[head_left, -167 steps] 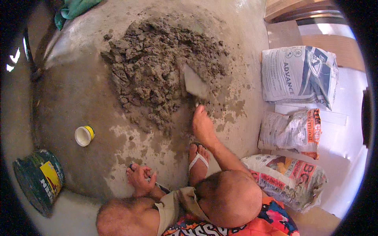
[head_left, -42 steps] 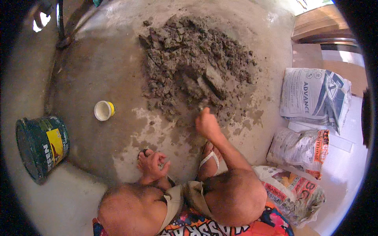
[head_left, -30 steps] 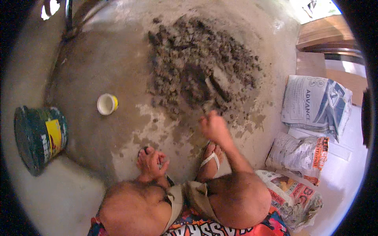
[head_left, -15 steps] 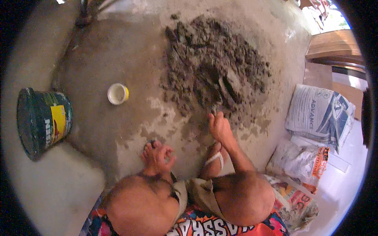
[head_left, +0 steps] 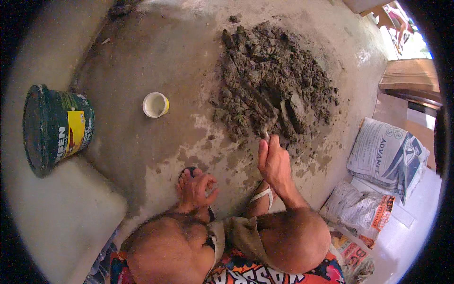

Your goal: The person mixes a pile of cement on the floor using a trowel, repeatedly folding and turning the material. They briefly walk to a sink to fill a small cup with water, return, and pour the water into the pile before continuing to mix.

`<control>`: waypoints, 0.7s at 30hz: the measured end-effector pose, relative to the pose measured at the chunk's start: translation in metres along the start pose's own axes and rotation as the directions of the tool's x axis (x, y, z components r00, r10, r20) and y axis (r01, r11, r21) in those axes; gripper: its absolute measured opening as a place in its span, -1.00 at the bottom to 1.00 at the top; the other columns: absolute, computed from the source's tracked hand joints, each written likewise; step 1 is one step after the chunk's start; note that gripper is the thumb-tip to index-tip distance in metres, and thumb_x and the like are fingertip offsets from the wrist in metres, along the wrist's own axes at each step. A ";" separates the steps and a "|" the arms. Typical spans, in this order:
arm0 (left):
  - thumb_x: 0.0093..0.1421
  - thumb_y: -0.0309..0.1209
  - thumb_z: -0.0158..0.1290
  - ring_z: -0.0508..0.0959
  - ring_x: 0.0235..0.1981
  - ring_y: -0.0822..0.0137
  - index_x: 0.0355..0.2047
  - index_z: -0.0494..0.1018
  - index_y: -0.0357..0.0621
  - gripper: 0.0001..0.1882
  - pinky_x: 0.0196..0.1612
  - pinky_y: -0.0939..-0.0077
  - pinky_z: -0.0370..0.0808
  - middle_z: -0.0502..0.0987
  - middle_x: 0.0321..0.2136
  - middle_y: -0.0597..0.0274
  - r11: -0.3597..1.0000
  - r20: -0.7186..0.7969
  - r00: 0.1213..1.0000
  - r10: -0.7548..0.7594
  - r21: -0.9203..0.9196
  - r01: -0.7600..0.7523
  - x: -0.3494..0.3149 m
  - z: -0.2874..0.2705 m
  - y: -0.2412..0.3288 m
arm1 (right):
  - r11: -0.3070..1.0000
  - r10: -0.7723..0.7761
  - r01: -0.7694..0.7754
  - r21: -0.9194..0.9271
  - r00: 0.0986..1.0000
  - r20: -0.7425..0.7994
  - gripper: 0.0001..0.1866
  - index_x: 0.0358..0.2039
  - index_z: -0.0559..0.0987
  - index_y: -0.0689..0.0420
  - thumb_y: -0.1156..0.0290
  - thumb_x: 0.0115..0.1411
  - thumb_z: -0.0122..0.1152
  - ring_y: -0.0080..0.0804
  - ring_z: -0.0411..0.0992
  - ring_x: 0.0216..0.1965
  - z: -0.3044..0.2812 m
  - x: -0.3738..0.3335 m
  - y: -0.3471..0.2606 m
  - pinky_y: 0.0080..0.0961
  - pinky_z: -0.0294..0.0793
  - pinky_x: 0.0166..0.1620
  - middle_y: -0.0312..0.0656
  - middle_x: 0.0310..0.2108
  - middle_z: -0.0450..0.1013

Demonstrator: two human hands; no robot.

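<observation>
A spread heap of wet grey mortar (head_left: 307, 66) lies on the concrete floor ahead of me, rough and lumpy. My right hand (head_left: 276, 163) is closed around the handle of a trowel (head_left: 269, 124) at the heap's near edge. Mortar covers much of the blade, so its outline is hard to make out. My left hand (head_left: 197, 190) hangs beside my left knee, above my sandalled foot. Its fingers are loosely curled, thumb apart, and nothing is in it.
A small white tub (head_left: 155, 105) with a yellow side stands left of the heap. Farther left is a large dark green bucket (head_left: 56, 130). To the right, a grey-and-white cement bag (head_left: 385, 154) and a crumpled plastic bag (head_left: 354, 208) lie by a white panel.
Floor, heap and bags have shifted slightly in the view as my head turned. My right hand stays on the trowel handle, while the blade's position in the mortar differs a little.
</observation>
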State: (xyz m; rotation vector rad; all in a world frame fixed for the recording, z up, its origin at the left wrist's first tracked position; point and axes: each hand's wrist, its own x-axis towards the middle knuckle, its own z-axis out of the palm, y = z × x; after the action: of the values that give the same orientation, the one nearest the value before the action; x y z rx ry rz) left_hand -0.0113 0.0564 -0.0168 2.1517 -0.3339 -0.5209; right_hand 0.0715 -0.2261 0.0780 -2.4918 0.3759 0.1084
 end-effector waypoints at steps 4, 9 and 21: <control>0.02 -0.20 0.32 0.52 -0.31 0.16 -0.23 0.54 0.13 -0.70 0.03 0.01 0.25 0.58 -0.49 0.43 0.978 0.009 0.993 0.120 0.173 -0.120 0.021 -0.001 0.016 | 0.994 -0.024 0.038 -0.105 0.991 0.131 -0.72 -0.24 0.33 0.24 0.25 0.48 0.03 0.45 0.45 -0.51 0.034 0.013 0.052 0.15 0.43 -0.45 0.25 -0.63 0.44; 0.01 -0.14 0.33 0.50 -0.26 0.11 -0.23 0.54 0.16 -0.68 0.01 0.01 0.27 0.58 -0.47 0.44 0.984 -0.001 0.999 0.044 0.173 -0.043 0.008 -0.012 0.016 | 0.999 0.005 -0.002 -0.038 0.996 0.093 -0.65 -0.25 0.32 0.21 0.14 0.47 0.03 0.40 0.51 -0.55 0.000 -0.004 -0.005 0.24 0.48 -0.49 0.25 -0.61 0.50; -0.03 -0.17 0.36 0.48 -0.24 0.09 -0.22 0.54 0.18 -0.64 -0.01 -0.01 0.28 0.60 -0.42 0.44 0.991 0.032 0.996 0.077 0.109 -0.080 0.019 0.001 0.004 | 0.981 0.063 -0.036 -0.191 0.989 0.133 -0.65 -0.21 0.35 0.21 0.13 0.47 0.03 0.41 0.49 -0.55 0.034 0.025 0.048 0.25 0.46 -0.48 0.28 -0.59 0.51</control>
State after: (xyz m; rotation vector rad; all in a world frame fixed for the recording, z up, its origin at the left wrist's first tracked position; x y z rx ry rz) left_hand 0.0048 0.0454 -0.0183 2.2290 -0.4709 -0.4979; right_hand 0.0818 -0.2493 0.0197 -2.6417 0.3850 0.3501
